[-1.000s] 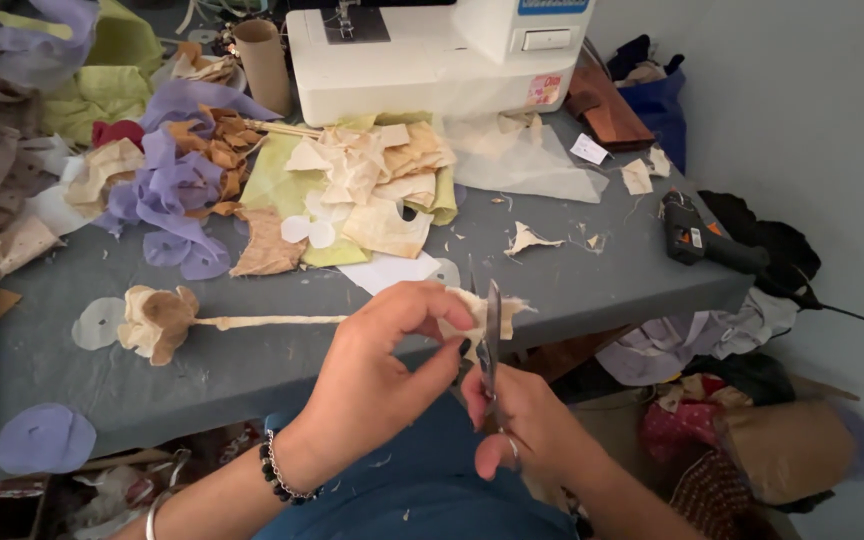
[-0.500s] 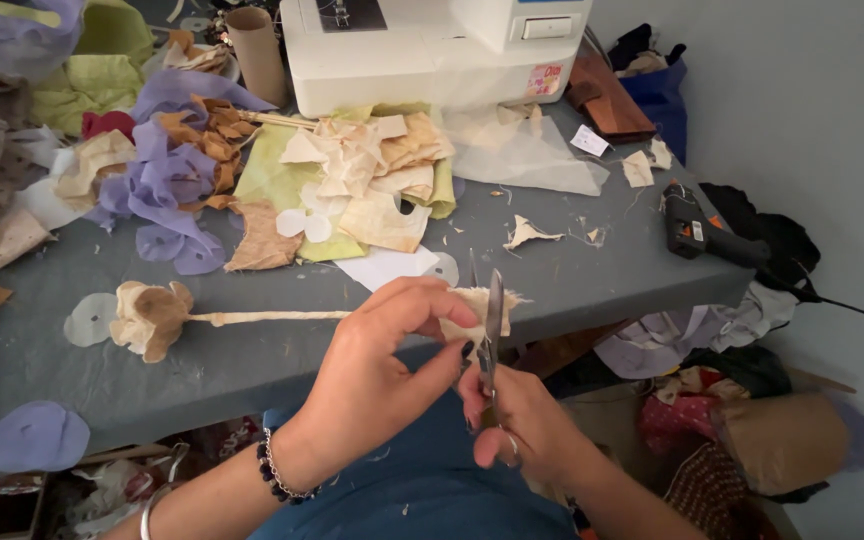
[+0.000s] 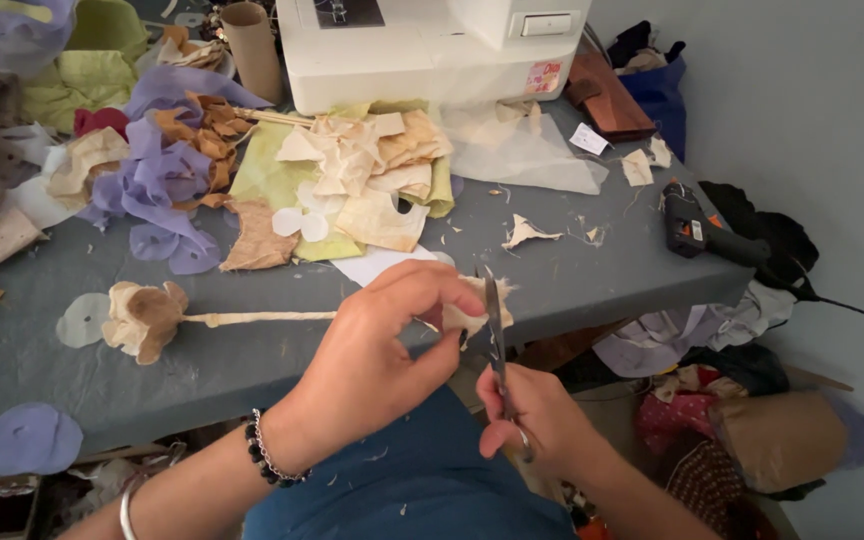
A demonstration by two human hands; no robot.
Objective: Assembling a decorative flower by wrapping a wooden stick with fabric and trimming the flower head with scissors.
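Observation:
My left hand (image 3: 377, 355) pinches a small tan scrap of cloth (image 3: 472, 316) just off the front edge of the grey table (image 3: 252, 365). My right hand (image 3: 532, 420) grips a pair of scissors (image 3: 493, 330) upright, blades up against the scrap. A beaded bracelet sits on my left wrist. To the left of my hands, a tan cloth flower (image 3: 142, 318) on a thin wrapped stem lies flat on the table.
Piles of tan, green and purple cloth pieces (image 3: 282, 170) cover the back of the table before a white sewing machine (image 3: 432, 45). A black glue gun (image 3: 697, 228) lies at the right edge. A cardboard tube (image 3: 252, 45), purple cloth discs (image 3: 30, 440) and bags on the floor (image 3: 752, 430) are nearby.
The view has shifted slightly; my hands stay together at the table's front edge, with the scissors still at the scrap.

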